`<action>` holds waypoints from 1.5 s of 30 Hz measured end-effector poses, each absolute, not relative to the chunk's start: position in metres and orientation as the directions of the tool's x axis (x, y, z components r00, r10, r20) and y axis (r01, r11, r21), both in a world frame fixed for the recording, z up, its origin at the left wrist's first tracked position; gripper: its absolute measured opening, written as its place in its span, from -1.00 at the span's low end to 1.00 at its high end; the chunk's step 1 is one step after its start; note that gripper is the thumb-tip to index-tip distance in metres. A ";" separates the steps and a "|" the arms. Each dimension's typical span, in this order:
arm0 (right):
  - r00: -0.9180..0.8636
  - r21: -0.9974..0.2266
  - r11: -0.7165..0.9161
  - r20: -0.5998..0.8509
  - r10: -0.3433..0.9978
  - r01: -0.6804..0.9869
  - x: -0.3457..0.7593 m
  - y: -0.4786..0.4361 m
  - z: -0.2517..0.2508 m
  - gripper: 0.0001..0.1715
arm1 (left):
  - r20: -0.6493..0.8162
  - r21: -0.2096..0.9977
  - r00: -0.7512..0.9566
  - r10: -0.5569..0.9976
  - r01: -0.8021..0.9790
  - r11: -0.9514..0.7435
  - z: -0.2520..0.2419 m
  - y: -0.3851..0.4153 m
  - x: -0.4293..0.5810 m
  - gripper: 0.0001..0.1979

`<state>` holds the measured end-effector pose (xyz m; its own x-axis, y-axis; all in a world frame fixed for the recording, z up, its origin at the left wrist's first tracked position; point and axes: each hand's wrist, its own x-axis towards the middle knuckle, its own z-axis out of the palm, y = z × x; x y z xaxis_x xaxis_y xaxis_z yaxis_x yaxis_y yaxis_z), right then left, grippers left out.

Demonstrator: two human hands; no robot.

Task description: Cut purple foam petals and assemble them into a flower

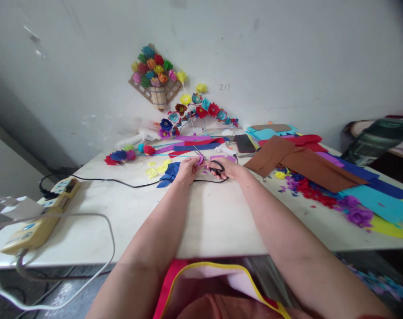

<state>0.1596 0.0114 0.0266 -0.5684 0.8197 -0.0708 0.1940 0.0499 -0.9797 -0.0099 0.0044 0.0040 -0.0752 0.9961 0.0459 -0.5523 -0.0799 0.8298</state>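
Over the middle of the table, my left hand (187, 170) pinches a small piece of purple paper (200, 159). My right hand (228, 169) has its fingers in the black handles of a pair of scissors (217, 167), whose blades point up and left beside the purple paper. Whether the blades touch the paper is too small to tell. Blue paper petals (170, 173) lie just left of my left hand, with yellow paper pieces (159, 168) beyond them. More purple paper (223, 158) rests behind my right hand, near a white glue gun (225, 149).
A black cable (122, 180) crosses the table from a power strip (55, 212) at the left. Brown paper sheets (304, 164), coloured scraps (317, 192) and a phone (244, 143) lie to the right. Paper flowers (201, 110) stand at the back; a dark bottle (376, 139) is far right.
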 end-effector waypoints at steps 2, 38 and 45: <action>-0.574 -0.979 0.060 -0.063 0.816 0.193 0.160 0.012 0.026 -0.55 | 0.044 0.831 -0.078 0.996 -0.550 -0.080 0.004 0.004 -0.010 -0.88; -0.466 -0.976 0.098 -0.005 0.885 0.195 0.158 0.008 0.035 -0.65 | 0.077 0.792 -0.077 0.994 -0.600 -0.108 0.006 0.002 -0.009 -0.86; -0.483 -0.982 0.078 -0.015 0.876 0.171 0.161 0.006 0.033 -0.54 | 0.086 0.775 -0.087 0.993 -0.621 -0.121 0.004 0.004 -0.010 -0.88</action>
